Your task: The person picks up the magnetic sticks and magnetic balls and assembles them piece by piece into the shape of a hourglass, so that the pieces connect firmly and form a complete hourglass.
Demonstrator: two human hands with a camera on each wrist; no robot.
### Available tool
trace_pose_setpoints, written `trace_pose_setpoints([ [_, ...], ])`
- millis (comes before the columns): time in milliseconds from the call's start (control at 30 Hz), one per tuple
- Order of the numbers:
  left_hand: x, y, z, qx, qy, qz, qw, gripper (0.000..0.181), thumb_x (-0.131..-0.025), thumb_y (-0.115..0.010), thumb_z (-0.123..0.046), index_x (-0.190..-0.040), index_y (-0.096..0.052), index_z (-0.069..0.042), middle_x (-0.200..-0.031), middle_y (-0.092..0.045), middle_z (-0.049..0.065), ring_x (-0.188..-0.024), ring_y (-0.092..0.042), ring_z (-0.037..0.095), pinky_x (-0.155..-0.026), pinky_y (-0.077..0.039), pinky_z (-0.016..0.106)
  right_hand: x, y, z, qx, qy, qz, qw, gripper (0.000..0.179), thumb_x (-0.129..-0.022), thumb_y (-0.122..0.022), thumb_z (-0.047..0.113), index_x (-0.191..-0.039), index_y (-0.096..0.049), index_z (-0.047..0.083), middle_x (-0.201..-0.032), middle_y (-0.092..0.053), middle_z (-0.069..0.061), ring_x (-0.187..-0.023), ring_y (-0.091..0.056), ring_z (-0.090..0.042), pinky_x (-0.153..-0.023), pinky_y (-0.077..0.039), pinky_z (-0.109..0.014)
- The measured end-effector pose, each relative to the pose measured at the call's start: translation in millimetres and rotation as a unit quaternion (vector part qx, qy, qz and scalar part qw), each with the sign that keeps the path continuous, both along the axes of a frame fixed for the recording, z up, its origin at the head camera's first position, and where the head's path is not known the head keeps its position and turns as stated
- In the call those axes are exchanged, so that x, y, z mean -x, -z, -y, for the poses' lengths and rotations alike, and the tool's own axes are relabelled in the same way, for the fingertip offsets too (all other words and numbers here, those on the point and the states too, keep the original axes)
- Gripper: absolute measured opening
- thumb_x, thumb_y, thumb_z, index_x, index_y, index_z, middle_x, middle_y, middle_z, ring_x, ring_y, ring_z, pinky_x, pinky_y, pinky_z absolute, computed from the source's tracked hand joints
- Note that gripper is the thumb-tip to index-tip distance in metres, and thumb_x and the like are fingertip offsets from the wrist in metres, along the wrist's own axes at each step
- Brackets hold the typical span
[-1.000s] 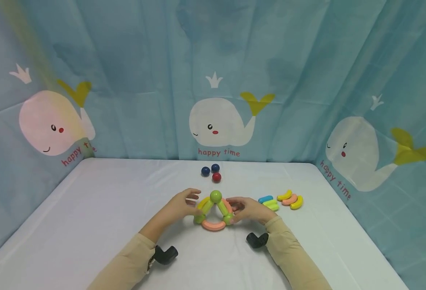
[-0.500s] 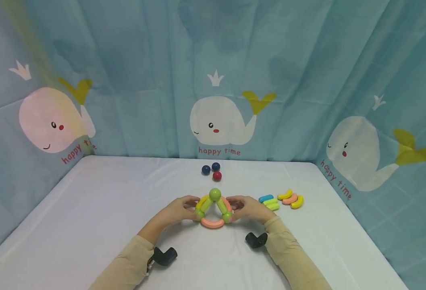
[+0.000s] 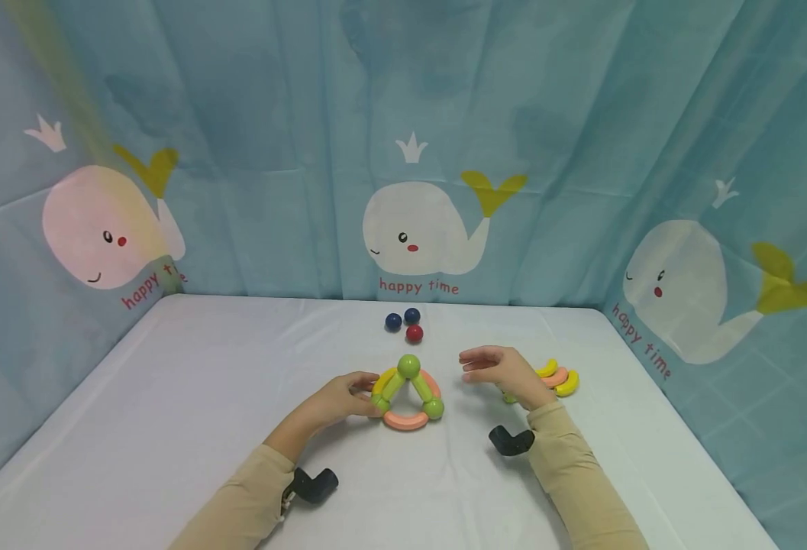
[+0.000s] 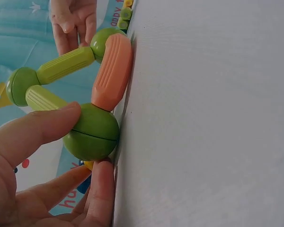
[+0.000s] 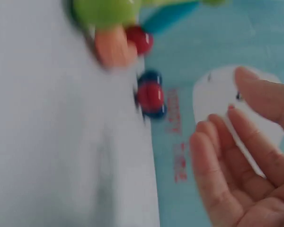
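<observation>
A toy frame of magnetic building balls and sticks stands on the white table in the head view. Its top green ball [image 3: 408, 367] joins two straight green sticks, and a curved salmon stick [image 3: 406, 422] runs along the front. My left hand [image 3: 340, 399] pinches the left green ball [image 4: 91, 132], thumb on one side and fingers on the other. Off to the right, my right hand [image 3: 506, 373] hovers with nothing in it, apart from the frame's right green ball [image 3: 434, 409]. The blurred right wrist view shows a blue stick [image 5: 169, 18] and red ball [image 5: 140, 40] by the frame.
Two dark blue balls [image 3: 393, 321] and a red ball [image 3: 414, 334] lie at the back of the table. Curved yellow sticks [image 3: 567, 383] and a salmon one [image 3: 556, 377] lie right, partly behind my right hand. A whale-print curtain [image 3: 272, 153] surrounds the table.
My left hand first closed in on the left green ball and keeps hold of it. My right hand has let go of the frame's right side and moved right and up.
</observation>
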State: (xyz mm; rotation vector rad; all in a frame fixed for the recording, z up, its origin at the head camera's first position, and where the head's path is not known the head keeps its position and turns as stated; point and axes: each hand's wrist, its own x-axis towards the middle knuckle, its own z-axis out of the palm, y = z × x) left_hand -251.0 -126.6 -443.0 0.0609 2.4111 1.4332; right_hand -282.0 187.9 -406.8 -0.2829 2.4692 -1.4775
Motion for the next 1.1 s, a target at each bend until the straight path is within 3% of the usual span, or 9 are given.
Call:
trace_pose_setpoints([
  [167, -0.9, 1.6, 1.4, -0.006, -0.001, 0.000, 1.0000, 0.072, -0.074, -0.085, -0.022, -0.140, -0.056, -0.014, -0.134, -0.060, 0.008, -0.113, -0.061, 0.022, -0.102, -0.048, 0.053, 4.8, -9.3, -31, -0.005, 0.028, -0.006, 0.9996, 0.054, -0.087, -0.076, 0.022, -0.134, -0.059, 0.001, -0.135, -0.061, -0.020, -0.122, -0.061, -0.026, -0.105, -0.049, -0.041],
  [267, -1.6, 1.7, 3.7, -0.010, -0.006, 0.001, 0.9999, 0.072, -0.075, -0.085, -0.021, -0.140, -0.055, -0.013, -0.134, -0.059, 0.009, -0.113, -0.061, 0.023, -0.102, -0.048, 0.053, 9.4, -12.1, -42, -0.042, 0.045, 0.011, 0.9980, 0.057, -0.087, -0.076, 0.031, -0.136, -0.059, 0.007, -0.138, -0.061, -0.016, -0.125, -0.058, -0.027, -0.098, -0.048, -0.047],
  [367, -1.8, 2.4, 5.8, -0.014, -0.007, 0.000, 0.9999, 0.072, -0.075, -0.085, -0.019, -0.140, -0.055, -0.012, -0.134, -0.059, 0.010, -0.112, -0.061, 0.023, -0.101, -0.048, 0.052, 14.3, -11.2, -50, -0.068, 0.061, 0.034, 0.9953, 0.057, -0.086, -0.076, 0.036, -0.135, -0.060, 0.013, -0.138, -0.061, -0.011, -0.125, -0.057, -0.025, -0.091, -0.046, -0.046],
  [533, -1.3, 4.5, 5.7, -0.019, 0.000, -0.005, 0.9998, 0.073, -0.075, -0.085, -0.021, -0.141, -0.054, -0.011, -0.135, -0.058, 0.011, -0.111, -0.061, 0.022, -0.101, -0.048, 0.051, 20.4, -3.8, -61, -0.083, 0.065, 0.044, 0.9935, 0.049, -0.088, -0.074, 0.027, -0.132, -0.062, 0.010, -0.137, -0.062, -0.012, -0.104, -0.060, -0.020, -0.078, -0.046, -0.033],
  [667, -0.8, 4.9, 4.8, -0.020, 0.001, -0.003, 0.9998, 0.073, -0.075, -0.085, -0.020, -0.141, -0.054, -0.011, -0.135, -0.058, 0.011, -0.111, -0.061, 0.022, -0.101, -0.048, 0.050, 24.3, 1.4, -67, -0.089, 0.067, 0.048, 0.9926, 0.048, -0.086, -0.076, 0.026, -0.129, -0.064, 0.009, -0.134, -0.064, -0.012, -0.088, -0.054, -0.018, -0.068, -0.042, -0.028],
  [867, 0.7, 4.0, 2.4, -0.016, -0.005, 0.002, 0.9999, 0.072, -0.075, -0.084, -0.019, -0.140, -0.055, -0.013, -0.134, -0.060, 0.008, -0.111, -0.061, 0.021, -0.103, -0.047, 0.053, 31.4, 7.3, -69, -0.116, 0.066, 0.044, 0.9901, 0.044, -0.086, -0.077, 0.028, -0.125, -0.068, 0.013, -0.131, -0.067, -0.009, -0.103, -0.057, -0.018, -0.075, -0.044, -0.028],
  [1100, 1.6, 5.8, 1.1, -0.018, -0.006, 0.004, 0.9998, 0.071, -0.074, -0.085, -0.021, -0.139, -0.056, -0.015, -0.133, -0.060, 0.006, -0.111, -0.060, 0.020, -0.101, -0.048, 0.052, 37.4, 15.0, -66, -0.105, 0.057, 0.051, 0.9915, 0.037, -0.084, -0.075, 0.015, -0.120, -0.071, 0.007, -0.127, -0.068, -0.012, -0.097, -0.063, -0.014, -0.076, -0.051, -0.026],
])
